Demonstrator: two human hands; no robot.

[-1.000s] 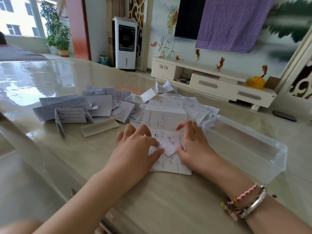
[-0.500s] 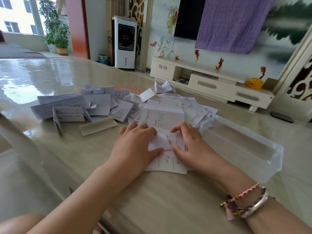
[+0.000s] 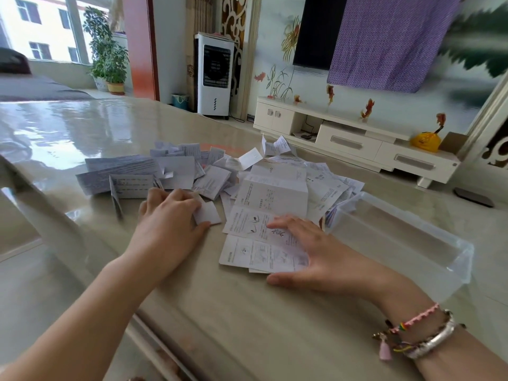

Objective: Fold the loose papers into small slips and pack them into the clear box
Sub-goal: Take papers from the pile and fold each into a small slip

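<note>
Two hands down: your left hand [image 3: 167, 221] fingers pinch small folded slip [image 3: 208, 216] on surface, left of open leaflet [image 3: 268, 224]. Right hand [image 3: 316, 257] fingers flat, spread on leaflet. Clear box [image 3: 406, 237] far right, beside right hand, nearer it; long axis runs near-right to far-left.

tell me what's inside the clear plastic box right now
The clear plastic box looks empty: its bare floor shows through the walls, with no folded slips inside. The loose papers only press against its far end from outside.
</note>
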